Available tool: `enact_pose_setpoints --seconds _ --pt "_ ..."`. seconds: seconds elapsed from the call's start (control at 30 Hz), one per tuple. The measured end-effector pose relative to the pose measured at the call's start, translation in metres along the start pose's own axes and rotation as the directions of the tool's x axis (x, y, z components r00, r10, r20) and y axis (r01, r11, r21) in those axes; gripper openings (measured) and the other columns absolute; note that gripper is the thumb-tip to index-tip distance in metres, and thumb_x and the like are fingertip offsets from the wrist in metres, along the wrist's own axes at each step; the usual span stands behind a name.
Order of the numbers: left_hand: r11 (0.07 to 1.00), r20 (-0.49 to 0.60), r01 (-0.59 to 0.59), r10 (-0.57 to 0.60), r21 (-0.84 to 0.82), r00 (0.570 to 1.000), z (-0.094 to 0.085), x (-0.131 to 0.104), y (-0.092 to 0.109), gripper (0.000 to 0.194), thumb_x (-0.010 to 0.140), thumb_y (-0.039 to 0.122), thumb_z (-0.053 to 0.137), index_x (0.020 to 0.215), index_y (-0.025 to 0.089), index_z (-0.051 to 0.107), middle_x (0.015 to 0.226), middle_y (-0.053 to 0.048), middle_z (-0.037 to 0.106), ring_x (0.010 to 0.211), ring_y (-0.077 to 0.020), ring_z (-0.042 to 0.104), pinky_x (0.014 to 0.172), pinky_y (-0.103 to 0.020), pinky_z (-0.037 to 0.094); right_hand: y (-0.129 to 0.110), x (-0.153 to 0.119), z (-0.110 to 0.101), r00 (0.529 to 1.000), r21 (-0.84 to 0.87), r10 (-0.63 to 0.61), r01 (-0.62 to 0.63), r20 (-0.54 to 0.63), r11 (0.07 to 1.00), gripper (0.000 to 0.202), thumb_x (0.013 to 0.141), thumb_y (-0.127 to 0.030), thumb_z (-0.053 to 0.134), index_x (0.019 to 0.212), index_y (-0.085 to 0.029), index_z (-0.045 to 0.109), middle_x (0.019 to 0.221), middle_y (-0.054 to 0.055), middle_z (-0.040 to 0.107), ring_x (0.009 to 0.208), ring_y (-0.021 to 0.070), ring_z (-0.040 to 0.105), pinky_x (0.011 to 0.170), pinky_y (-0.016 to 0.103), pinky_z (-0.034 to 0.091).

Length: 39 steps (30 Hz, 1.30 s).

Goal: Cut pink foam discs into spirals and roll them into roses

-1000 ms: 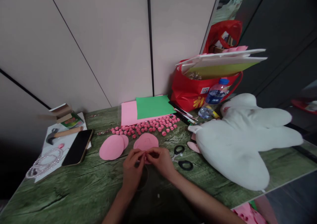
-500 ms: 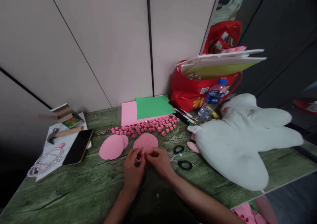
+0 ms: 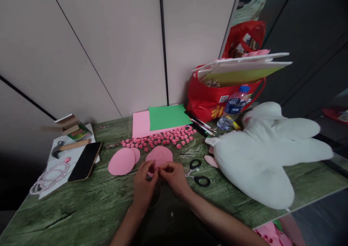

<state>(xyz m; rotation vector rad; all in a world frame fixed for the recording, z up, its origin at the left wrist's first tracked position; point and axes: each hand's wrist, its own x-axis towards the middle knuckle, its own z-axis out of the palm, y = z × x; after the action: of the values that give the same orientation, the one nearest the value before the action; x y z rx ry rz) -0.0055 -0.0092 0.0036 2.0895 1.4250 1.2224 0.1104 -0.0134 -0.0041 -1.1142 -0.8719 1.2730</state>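
Note:
My left hand [image 3: 144,180] and my right hand [image 3: 174,176] meet with pinched fingertips just below the pink paper circles [image 3: 160,154]. A bit of pink shows between the fingertips; most of it is hidden, so its shape is unclear. More pink circles [image 3: 121,161] lie to the left. Black-handled scissors [image 3: 200,173] rest open on the table right beside my right hand. Behind the circles spreads a band of several small rolled pink paper pieces [image 3: 163,137].
Green and pink sheets [image 3: 170,117] lie at the back. A red bag [image 3: 202,99], a bottle [image 3: 233,108] and a white plush toy [image 3: 261,155] stand or lie right. At left are a phone [image 3: 85,161], a hammer [image 3: 73,145], beads [image 3: 50,179] and an opened box [image 3: 74,128].
My left hand's fingers have shifted slightly, and that hand sits a little further left. My right hand is nearly unchanged. The whole view has moved very slightly.

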Motion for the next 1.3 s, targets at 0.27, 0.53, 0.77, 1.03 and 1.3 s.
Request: enact_pose_setpoints --seconds 0.27,0.53,0.77,1.03,1.3 --pt "0.996 -0.058 0.069 -0.072 -0.054 0.996 0.006 -0.006 0.006 0.027 0.077 0.023 0.054 0.103 0.018 0.055 0.099 -0.008 0.055 0.078 -0.0168 0.058 0.074 -0.034 0.049 0.002 0.002 0.000 0.996 0.117 0.090 -0.086 -0.027 0.989 0.007 0.057 -0.021 0.063 0.058 -0.014 0.065 0.054 0.000 0.065 0.050 0.0123 0.058 0.052 0.023 0.048" --pt "0.976 -0.027 0.181 -0.185 -0.119 0.982 0.005 -0.003 0.004 0.019 0.075 0.028 0.056 0.087 0.016 0.063 0.084 -0.006 0.065 0.073 -0.0184 0.062 0.065 -0.031 0.052 0.002 0.000 0.002 0.991 0.177 0.137 -0.133 -0.012 0.975 0.015 0.054 -0.028 0.069 0.058 -0.015 0.062 0.054 -0.001 0.063 0.048 0.0119 0.057 0.051 0.024 0.049" --pt "0.982 -0.026 0.161 -0.165 -0.099 0.986 0.002 -0.006 -0.001 0.021 0.075 0.027 0.056 0.089 0.018 0.068 0.088 -0.006 0.070 0.080 -0.0201 0.064 0.075 -0.036 0.051 0.006 -0.002 0.001 0.988 0.186 0.137 -0.148 0.068 0.971 0.021 0.057 -0.032 0.070 0.060 -0.014 0.061 0.056 -0.003 0.062 0.049 0.0108 0.058 0.052 0.024 0.050" --pt "0.997 -0.038 0.049 -0.051 -0.051 0.998 -0.005 -0.010 -0.002 0.019 0.075 0.023 0.055 0.089 0.019 0.067 0.085 -0.005 0.069 0.075 -0.0173 0.064 0.070 -0.031 0.052 0.011 -0.001 0.001 0.994 0.045 0.023 -0.028 0.107 0.999 0.020 0.061 -0.033 0.067 0.064 -0.015 0.061 0.059 -0.001 0.063 0.051 0.0122 0.059 0.050 0.023 0.049" --pt "0.991 -0.078 0.113 -0.119 -0.074 0.990 -0.017 -0.011 -0.015 0.018 0.076 0.027 0.056 0.086 0.019 0.067 0.084 -0.005 0.069 0.077 -0.0182 0.063 0.074 -0.033 0.051 0.000 -0.001 -0.010 0.916 -0.424 -0.103 0.277 0.389 0.862 0.015 0.070 -0.026 0.062 0.082 -0.017 0.066 0.079 0.003 0.065 0.069 0.0145 0.059 0.063 0.026 0.047"
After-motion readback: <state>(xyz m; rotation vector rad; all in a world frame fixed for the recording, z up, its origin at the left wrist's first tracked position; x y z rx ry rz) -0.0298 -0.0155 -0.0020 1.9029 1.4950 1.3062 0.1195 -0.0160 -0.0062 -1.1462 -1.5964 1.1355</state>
